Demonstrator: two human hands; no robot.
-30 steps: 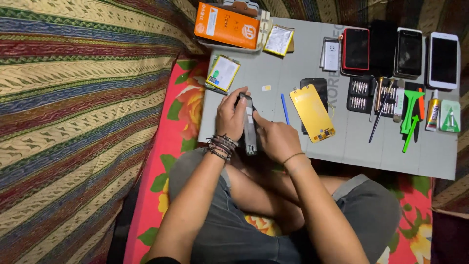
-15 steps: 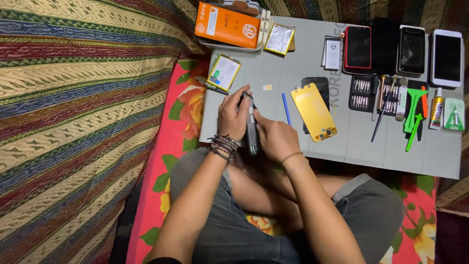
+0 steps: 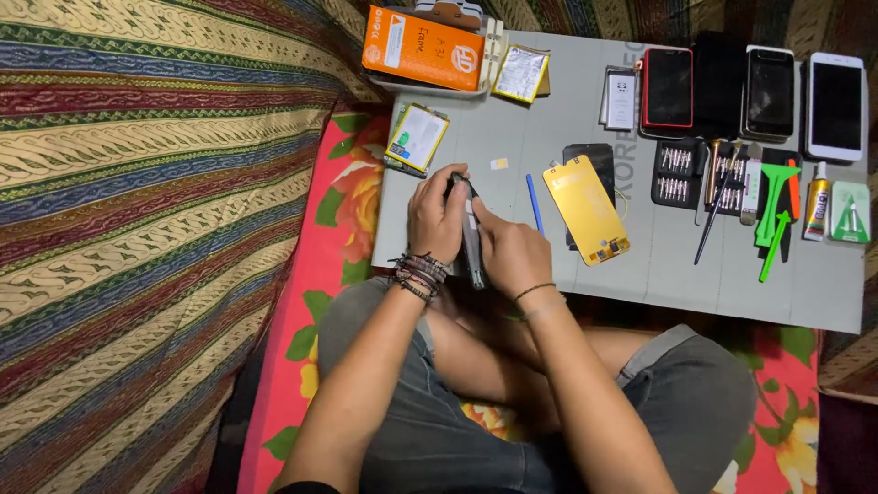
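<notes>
Grey desk [image 3: 549, 101] over a floral mat carries phones, an orange box [image 3: 422, 48] and a yellow panel [image 3: 586, 209], while at its near left edge the left hand [image 3: 437, 218] and right hand [image 3: 508, 253] clasp fingers around an edge-on dark phone [image 3: 470, 236].

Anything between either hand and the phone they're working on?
Nothing visible. The left hand and right hand both grip the phone, held on edge at the near side of the grey board. The blue stick and yellow panel lie apart to the right.
</notes>
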